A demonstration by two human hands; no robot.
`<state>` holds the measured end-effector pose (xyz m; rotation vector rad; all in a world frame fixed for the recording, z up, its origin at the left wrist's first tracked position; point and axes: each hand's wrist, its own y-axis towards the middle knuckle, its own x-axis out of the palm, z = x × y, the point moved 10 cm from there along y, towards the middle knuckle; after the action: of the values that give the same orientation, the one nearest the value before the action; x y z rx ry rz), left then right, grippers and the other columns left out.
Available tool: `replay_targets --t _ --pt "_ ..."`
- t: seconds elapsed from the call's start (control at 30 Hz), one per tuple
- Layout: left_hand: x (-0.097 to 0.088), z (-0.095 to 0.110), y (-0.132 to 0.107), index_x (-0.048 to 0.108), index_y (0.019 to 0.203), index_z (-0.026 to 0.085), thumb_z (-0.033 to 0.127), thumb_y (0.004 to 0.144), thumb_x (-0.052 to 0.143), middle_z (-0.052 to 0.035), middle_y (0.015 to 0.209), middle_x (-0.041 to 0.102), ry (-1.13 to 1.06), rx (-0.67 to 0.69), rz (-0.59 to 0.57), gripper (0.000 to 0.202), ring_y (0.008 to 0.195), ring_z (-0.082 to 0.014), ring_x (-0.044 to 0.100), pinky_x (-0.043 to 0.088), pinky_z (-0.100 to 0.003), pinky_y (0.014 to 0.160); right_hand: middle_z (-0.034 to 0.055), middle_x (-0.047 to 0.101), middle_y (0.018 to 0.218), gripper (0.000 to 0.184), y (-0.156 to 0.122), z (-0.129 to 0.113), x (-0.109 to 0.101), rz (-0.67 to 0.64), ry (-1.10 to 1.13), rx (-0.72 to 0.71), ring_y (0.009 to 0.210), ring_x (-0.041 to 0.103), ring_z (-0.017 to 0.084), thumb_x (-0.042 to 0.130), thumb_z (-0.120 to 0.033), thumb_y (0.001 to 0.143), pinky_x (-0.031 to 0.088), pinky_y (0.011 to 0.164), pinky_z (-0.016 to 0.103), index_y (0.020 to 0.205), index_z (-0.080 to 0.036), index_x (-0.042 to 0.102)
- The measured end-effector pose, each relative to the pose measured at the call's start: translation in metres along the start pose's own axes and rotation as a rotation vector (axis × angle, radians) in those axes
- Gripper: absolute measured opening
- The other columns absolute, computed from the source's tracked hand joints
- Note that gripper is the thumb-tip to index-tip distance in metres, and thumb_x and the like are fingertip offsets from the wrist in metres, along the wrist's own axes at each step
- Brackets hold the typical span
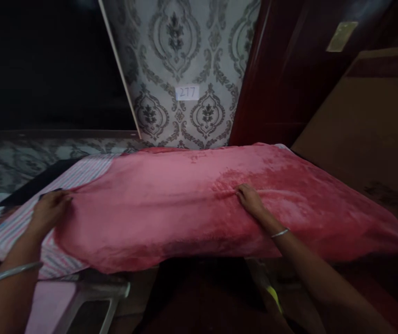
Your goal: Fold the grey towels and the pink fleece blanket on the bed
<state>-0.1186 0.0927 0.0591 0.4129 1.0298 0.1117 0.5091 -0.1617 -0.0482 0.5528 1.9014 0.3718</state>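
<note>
A plush pink cloth (157, 195), redder toward the right, lies spread over a table on top of a striped cloth (84, 169). Its left edge is pinched in my left hand (51, 206), and a small dark thing shows by those fingers, too dim to name. Around the middle of the cloth, my right hand (250, 199) pinches up a bit of the fabric. A low crease runs through the fabric between both hands. Folds hang over the near edge, and the cloth's full outline cannot be made out.
Behind the table are patterned wallpaper with a paper label (187, 92) reading 277, a large dark screen (46, 69) at left and a dark red door (282, 69). A big cardboard box (369, 116) stands at right. Below the near edge is a pale plastic frame (115, 297).
</note>
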Motion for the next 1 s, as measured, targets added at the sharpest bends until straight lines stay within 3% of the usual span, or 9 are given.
replay_targets --t 0.1,0.27,0.47,0.73,0.87,1.0 --pt "-0.006 0.013 -0.008 0.063 0.081 0.022 0.04 0.074 0.047 -0.0105 0.091 0.067 0.016 -0.021 -0.023 0.025 0.101 -0.0308 0.061 0.047 -0.044 0.1 0.0111 0.07 0.091 0.016 -0.003 0.002 -0.011 0.063 0.053 -0.004 0.089 0.062 0.027 0.048 -0.025 0.09 0.05 0.085 0.041 0.086 -0.022 0.063" --pt "-0.023 0.02 -0.02 0.063 0.087 0.02 0.036 0.077 0.048 -0.0085 0.091 0.062 -0.02 -0.027 0.036 0.024 0.098 -0.027 0.059 0.046 -0.04 0.098 0.0087 0.067 0.081 0.016 -0.006 0.005 -0.038 0.192 0.048 -0.007 0.08 0.061 0.026 0.048 -0.033 0.089 0.05 0.076 0.04 0.081 -0.024 0.059" --pt "-0.049 0.026 -0.037 0.063 0.09 0.019 0.035 0.078 0.049 -0.0046 0.082 0.052 -0.024 -0.006 0.104 0.025 0.088 -0.0246 0.057 0.048 -0.037 0.089 0.0086 0.067 0.079 0.022 -0.012 -0.007 -0.069 0.241 0.008 -0.087 0.076 0.062 0.026 0.047 -0.039 0.091 0.05 0.072 0.041 0.082 -0.025 0.061" --pt "-0.085 0.044 -0.064 0.066 0.095 0.02 0.038 0.08 0.046 -0.0052 0.083 0.051 0.056 0.068 0.19 0.031 0.086 -0.0245 0.056 0.047 -0.036 0.085 0.0093 0.067 0.081 0.024 -0.034 -0.027 -0.114 0.338 -0.046 -0.124 0.076 0.064 0.027 0.046 -0.043 0.094 0.051 0.072 0.042 0.085 -0.026 0.059" --pt "-0.1 0.056 -0.071 0.068 0.102 0.019 0.041 0.082 0.041 -0.0063 0.084 0.053 0.119 0.095 0.24 0.041 0.087 -0.0251 0.058 0.048 -0.037 0.086 0.0106 0.068 0.083 0.02 -0.04 -0.029 -0.134 0.386 -0.038 -0.06 0.078 0.065 0.028 0.046 -0.041 0.091 0.052 0.073 0.043 0.085 -0.027 0.058" --pt "-0.113 0.07 -0.07 0.067 0.096 0.022 0.044 0.079 0.039 -0.0092 0.087 0.06 0.166 0.115 0.277 0.039 0.093 -0.0296 0.061 0.05 -0.041 0.086 0.0106 0.069 0.085 0.019 -0.043 -0.029 -0.157 0.405 -0.054 0.06 0.08 0.065 0.029 0.047 -0.041 0.085 0.052 0.073 0.042 0.085 -0.025 0.057"
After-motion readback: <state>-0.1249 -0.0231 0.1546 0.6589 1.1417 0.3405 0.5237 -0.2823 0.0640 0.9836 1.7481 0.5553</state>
